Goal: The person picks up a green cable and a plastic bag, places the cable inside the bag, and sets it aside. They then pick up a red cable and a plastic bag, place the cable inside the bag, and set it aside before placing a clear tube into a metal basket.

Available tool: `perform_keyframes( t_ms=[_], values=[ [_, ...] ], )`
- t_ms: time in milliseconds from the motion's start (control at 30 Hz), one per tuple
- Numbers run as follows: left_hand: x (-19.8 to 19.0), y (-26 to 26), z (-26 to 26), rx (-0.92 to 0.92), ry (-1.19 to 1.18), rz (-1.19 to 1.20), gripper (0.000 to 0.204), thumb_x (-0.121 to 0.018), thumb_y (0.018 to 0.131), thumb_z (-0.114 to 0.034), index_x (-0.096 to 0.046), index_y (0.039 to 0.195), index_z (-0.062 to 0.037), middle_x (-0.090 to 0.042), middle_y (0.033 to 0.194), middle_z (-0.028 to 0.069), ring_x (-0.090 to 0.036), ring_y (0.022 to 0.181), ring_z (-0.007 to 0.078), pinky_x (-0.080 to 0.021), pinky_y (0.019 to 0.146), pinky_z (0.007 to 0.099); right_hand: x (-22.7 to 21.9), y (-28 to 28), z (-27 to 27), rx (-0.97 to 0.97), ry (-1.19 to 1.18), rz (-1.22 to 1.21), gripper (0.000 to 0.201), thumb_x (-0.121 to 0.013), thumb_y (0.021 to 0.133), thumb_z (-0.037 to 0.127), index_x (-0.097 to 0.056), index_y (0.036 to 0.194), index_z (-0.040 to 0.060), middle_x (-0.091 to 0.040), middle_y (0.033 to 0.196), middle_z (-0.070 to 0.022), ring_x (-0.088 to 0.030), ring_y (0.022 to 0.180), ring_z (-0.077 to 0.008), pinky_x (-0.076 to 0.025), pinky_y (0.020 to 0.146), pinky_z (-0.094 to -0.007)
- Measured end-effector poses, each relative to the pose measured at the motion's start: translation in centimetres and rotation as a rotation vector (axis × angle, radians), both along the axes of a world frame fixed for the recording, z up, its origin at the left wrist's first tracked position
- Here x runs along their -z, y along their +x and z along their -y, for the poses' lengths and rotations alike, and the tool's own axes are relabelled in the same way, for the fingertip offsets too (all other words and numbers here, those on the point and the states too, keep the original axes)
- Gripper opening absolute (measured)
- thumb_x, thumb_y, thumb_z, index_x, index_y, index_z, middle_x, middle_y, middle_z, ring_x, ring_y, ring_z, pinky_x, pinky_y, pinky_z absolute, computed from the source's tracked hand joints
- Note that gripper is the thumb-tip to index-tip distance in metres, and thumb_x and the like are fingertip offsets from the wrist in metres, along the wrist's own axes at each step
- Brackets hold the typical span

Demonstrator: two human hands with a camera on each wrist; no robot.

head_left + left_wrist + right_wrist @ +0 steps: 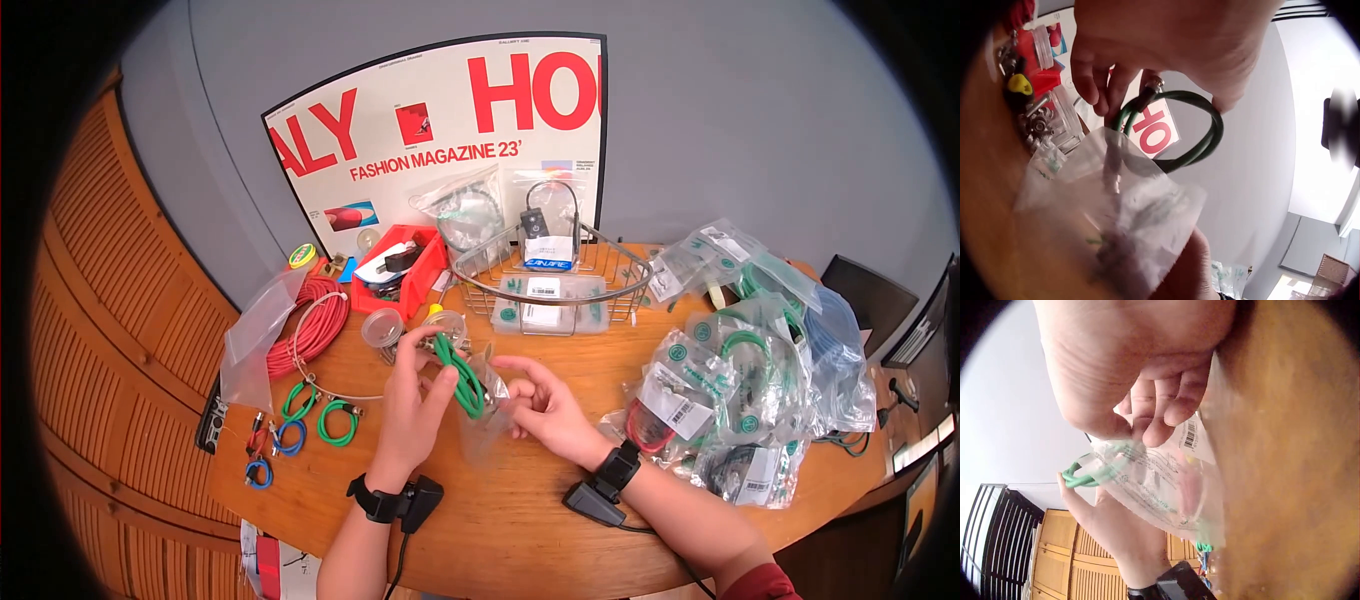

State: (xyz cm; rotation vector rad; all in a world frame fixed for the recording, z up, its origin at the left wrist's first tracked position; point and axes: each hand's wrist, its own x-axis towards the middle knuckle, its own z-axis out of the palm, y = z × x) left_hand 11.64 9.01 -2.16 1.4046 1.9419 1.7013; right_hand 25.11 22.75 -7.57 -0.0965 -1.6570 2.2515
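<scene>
Between the thumb and fingers of my left hand (412, 412) is a coiled green cable (460, 378) with metal connectors at its ends. A clear plastic bag (482, 436) hangs around the lower part of the coil. My right hand (552, 412) pinches the bag's edge between thumb and fingers. In the left wrist view the cable loop (1213, 134) stands out of the bag's mouth, with one connector (1154, 86) close under the left fingers. The right wrist view shows printed green text on the bag (1160, 487) and a white barcode label (1191, 434) beside it.
Bagged cables (745, 390) pile up on the right. A wire basket (640, 290) and a red bin (430, 262) stand at the back. Clear jars (382, 328) sit behind my left hand. Left lie a red cable coil (318, 325) and small green and blue cables (338, 440).
</scene>
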Motion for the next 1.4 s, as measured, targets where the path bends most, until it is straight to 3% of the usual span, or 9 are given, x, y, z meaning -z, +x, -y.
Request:
perform_keyframes(
  t_ms=[200, 367, 600, 667, 867, 1000, 1200, 1300, 1400],
  values=[
    [0.9, 0.1, -0.4, -0.025, 0.133, 0.191, 0.046, -0.063, 0.089, -0.022, -0.042, 0.127, -0.0058, -0.062, 0.107, 0.0063, -0.058, 0.096, 0.0144, -0.043, 0.069, 0.0258, -0.3, 0.0, 0.8, -0.045, 0.005, -0.021, 0.056, -0.052, 0.089, -0.003, -0.035, 0.140, 0.0109, -0.056, 0.081, 0.0012, -0.053, 0.062, -0.0046, -0.042, 0.055, -0.0186],
    [0.6, 0.5, -0.3, -0.186, -0.064, -0.227, 0.054, -0.071, 0.082, -0.026, -0.046, 0.127, -0.0086, -0.059, 0.108, 0.0076, -0.056, 0.097, 0.0199, -0.044, 0.074, 0.0315, 0.0, -0.1, 0.8, -0.034, -0.006, -0.046, 0.056, -0.053, 0.089, -0.002, -0.035, 0.141, 0.0109, -0.056, 0.081, 0.0012, -0.053, 0.061, -0.0052, -0.041, 0.054, -0.0186],
    [-0.3, 0.5, 0.1, -0.130, -0.082, -0.369, 0.058, -0.075, 0.075, -0.030, -0.051, 0.124, -0.0085, -0.058, 0.102, 0.0110, -0.056, 0.094, 0.0268, -0.044, 0.078, 0.0359, 0.1, -0.1, 0.6, -0.009, -0.019, -0.023, 0.052, -0.054, 0.092, 0.001, -0.036, 0.140, 0.0109, -0.056, 0.079, 0.0023, -0.053, 0.060, -0.0052, -0.040, 0.053, -0.0180],
    [-0.8, 0.7, 0.4, -0.095, -0.197, -0.461, 0.058, -0.071, 0.076, -0.026, -0.050, 0.127, -0.0073, -0.058, 0.116, 0.0126, -0.057, 0.102, 0.0273, -0.045, 0.082, 0.0343, 0.1, 0.0, 0.5, -0.014, -0.016, -0.024, 0.052, -0.053, 0.092, 0.000, -0.036, 0.140, 0.0105, -0.057, 0.081, 0.0019, -0.054, 0.061, -0.0056, -0.041, 0.053, -0.0183],
    [-1.6, 1.3, 0.2, -0.034, -0.182, -0.616, 0.062, -0.073, 0.073, -0.026, -0.050, 0.127, -0.0078, -0.059, 0.115, 0.0134, -0.056, 0.105, 0.0306, -0.044, 0.089, 0.0395, 0.3, -0.1, 0.5, -0.034, -0.023, -0.034, 0.052, -0.053, 0.092, 0.000, -0.036, 0.140, 0.0106, -0.059, 0.083, 0.0017, -0.054, 0.061, -0.0053, -0.041, 0.054, -0.0182],
    [-1.7, 1.6, 0.2, -0.041, -0.153, -0.629, 0.065, -0.077, 0.070, -0.032, -0.053, 0.126, -0.0088, -0.062, 0.111, 0.0093, -0.057, 0.096, 0.0292, -0.045, 0.085, 0.0402, 0.4, -0.1, 0.5, -0.037, -0.038, -0.036, 0.054, -0.050, 0.089, -0.003, -0.036, 0.140, 0.0105, -0.060, 0.085, 0.0009, -0.054, 0.062, -0.0057, -0.042, 0.055, -0.0183],
    [-1.3, 1.3, 0.3, -0.097, -0.211, -0.695, 0.049, -0.064, 0.083, -0.029, -0.054, 0.127, -0.0093, -0.064, 0.107, 0.0110, -0.058, 0.094, 0.0285, -0.044, 0.082, 0.0386, 0.2, -0.1, 0.4, -0.005, -0.015, 0.006, 0.047, -0.046, 0.093, 0.003, -0.038, 0.139, 0.0108, -0.059, 0.087, 0.0007, -0.055, 0.065, -0.0058, -0.043, 0.056, -0.0178],
    [-0.7, 0.3, 0.2, -0.020, -0.211, -0.506, 0.042, -0.054, 0.089, -0.019, -0.052, 0.130, -0.0096, -0.064, 0.105, 0.0131, -0.058, 0.095, 0.0297, -0.044, 0.084, 0.0386, -0.5, 0.0, 0.0, 0.063, -0.175, 0.033, 0.039, -0.047, 0.097, 0.012, -0.044, 0.135, 0.0085, -0.058, 0.086, 0.0012, -0.052, 0.068, -0.0056, -0.042, 0.055, -0.0180],
    [0.2, -0.6, 0.4, 0.043, -0.270, -0.331, 0.043, -0.040, 0.094, -0.012, -0.045, 0.136, -0.0057, -0.059, 0.118, 0.0164, -0.056, 0.107, 0.0278, -0.042, 0.095, 0.0365, -0.7, 0.1, -1.0, 0.163, -0.027, 0.024, 0.035, -0.048, 0.099, 0.019, -0.049, 0.131, 0.0058, -0.055, 0.084, 0.0029, -0.049, 0.069, -0.0048, -0.040, 0.058, -0.0170]
  ],
)
